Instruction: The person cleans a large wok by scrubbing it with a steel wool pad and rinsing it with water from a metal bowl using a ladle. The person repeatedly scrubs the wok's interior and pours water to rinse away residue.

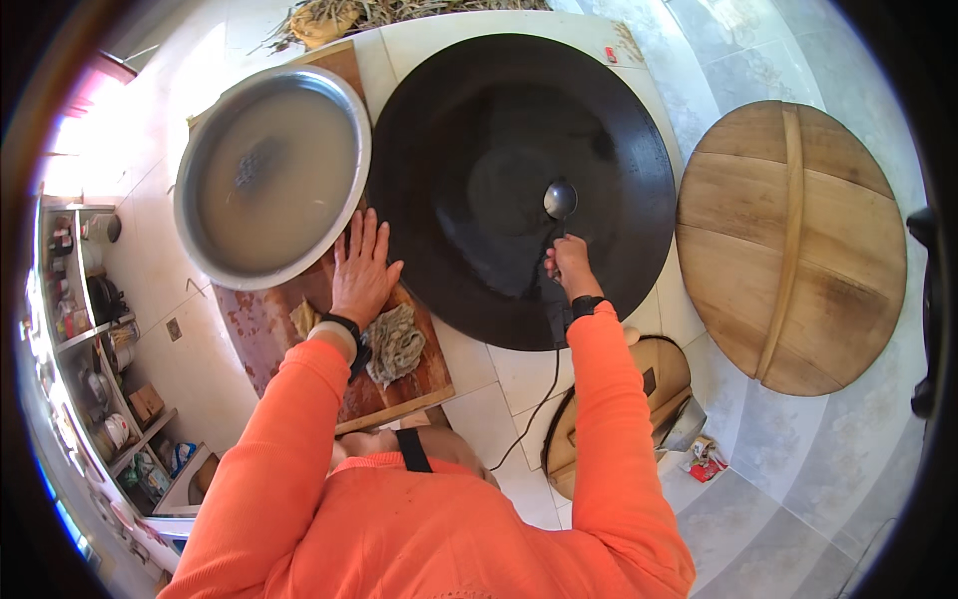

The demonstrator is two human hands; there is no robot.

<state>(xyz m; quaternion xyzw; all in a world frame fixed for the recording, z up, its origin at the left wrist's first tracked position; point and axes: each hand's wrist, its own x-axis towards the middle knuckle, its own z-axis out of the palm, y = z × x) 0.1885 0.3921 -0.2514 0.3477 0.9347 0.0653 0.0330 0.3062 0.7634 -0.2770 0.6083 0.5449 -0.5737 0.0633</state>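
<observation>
My right hand (572,263) grips the handle of a metal ladle (560,199) over a large black wok (479,97). The ladle's bowl points away from me, above the wok's inner right side. A small wet-looking patch shows near the wok's middle. My left hand (364,266) lies palm down with its fingers a little apart, between the wok and a metal basin (361,123). Under it is a wet reddish-brown wooden board (269,329). Cloudy water (281,180) fills much of the basin, with a grey clump (245,169) in it. A crumpled rag (394,344) lies beside my left wrist.
At right, a large round wooden lid (846,239) leans by the tiled wall. A smaller wooden lid (662,367) lies near my right forearm, with a red packet (705,460) beyond. A dark cable (535,412) crosses the tiles. Loaded shelves (105,329) stand at left.
</observation>
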